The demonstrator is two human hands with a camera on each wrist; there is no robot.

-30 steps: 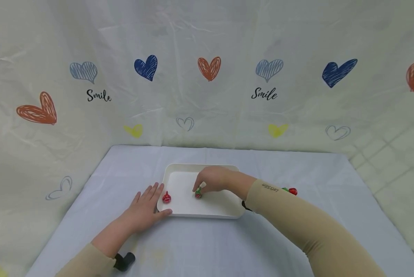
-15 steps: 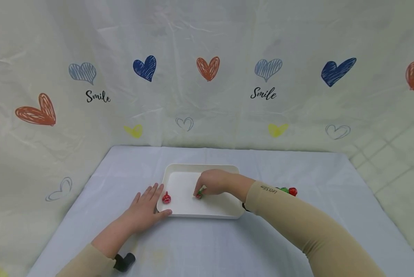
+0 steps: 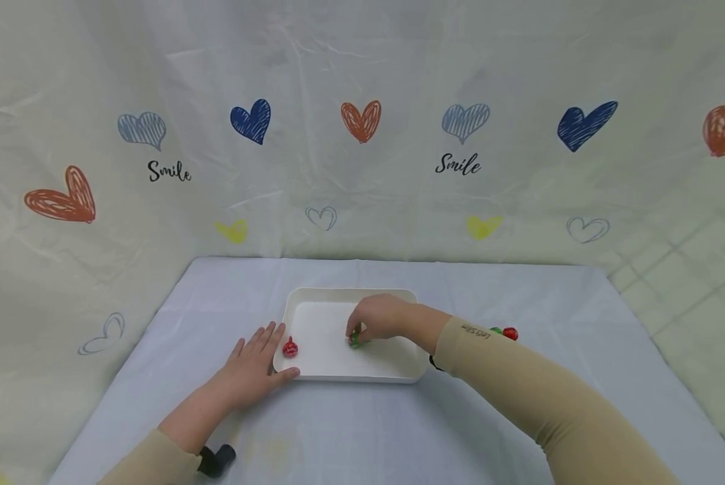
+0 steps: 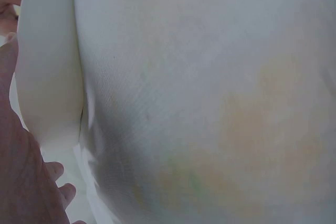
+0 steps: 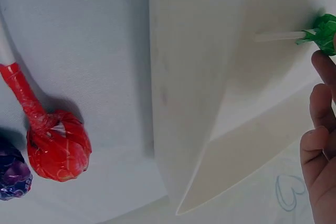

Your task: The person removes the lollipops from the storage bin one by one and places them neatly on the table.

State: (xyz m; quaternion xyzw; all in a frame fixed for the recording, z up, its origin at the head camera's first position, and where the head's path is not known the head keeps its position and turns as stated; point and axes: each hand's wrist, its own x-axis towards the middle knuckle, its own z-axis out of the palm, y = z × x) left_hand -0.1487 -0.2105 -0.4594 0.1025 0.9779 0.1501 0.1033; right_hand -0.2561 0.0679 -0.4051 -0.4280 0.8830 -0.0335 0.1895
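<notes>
My right hand (image 3: 379, 318) reaches over the white tray (image 3: 332, 374) and pinches the wrapped head of a green lollipop (image 3: 354, 339) between fingers and thumb, low over the tray floor. In the right wrist view the lollipop's white stick (image 5: 278, 36) points back toward the tray's near wall, while the fingers partly cover the green wrapper (image 5: 324, 31). A red lollipop (image 3: 290, 348) stays at the tray's left end, its wrapped neck upward. My left hand (image 3: 250, 370) rests with spread, straight fingers against the tray's left end and corner.
On the cloth-covered table, right of the tray, a red lollipop (image 5: 59, 148) and a purple one (image 5: 13, 170) lie close together. Another green one (image 3: 496, 330) shows there, partly hidden by the right sleeve (image 3: 520, 377). A white hanging sheet (image 3: 398, 67) with printed hearts stands behind.
The green lollipop tipped from stick-up to low in the tray under my right hand, which then shifted slightly right. My left hand kept its place at the tray's end.
</notes>
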